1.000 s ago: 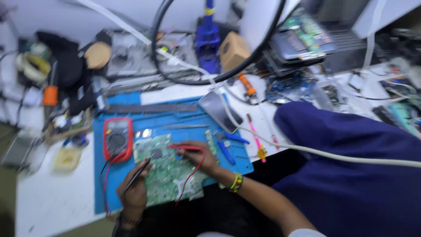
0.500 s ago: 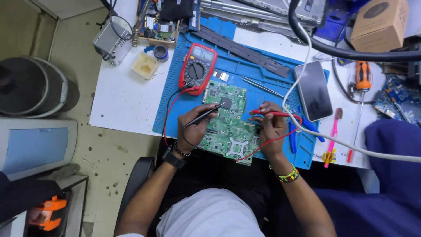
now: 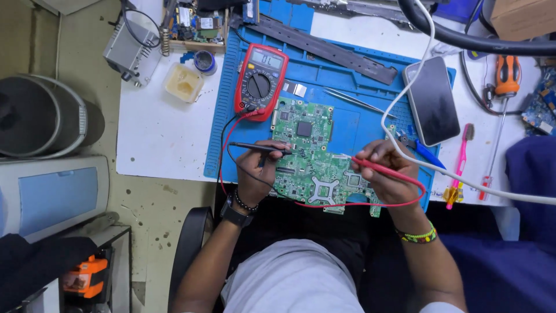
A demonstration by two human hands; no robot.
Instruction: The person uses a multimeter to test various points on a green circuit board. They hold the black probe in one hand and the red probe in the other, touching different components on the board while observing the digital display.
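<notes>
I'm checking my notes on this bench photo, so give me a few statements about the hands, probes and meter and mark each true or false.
1. The left hand holds the black probe. True.
2. The right hand holds a screwdriver. False: it holds the red probe.
3. The board lies on the blue mat. True.
4. The meter is yellow. False: it is red.
5. The phone sits left of the meter. False: it lies to the right, past the board.
6. Both probe tips rest on the board. True, as far as the view shows.
</notes>
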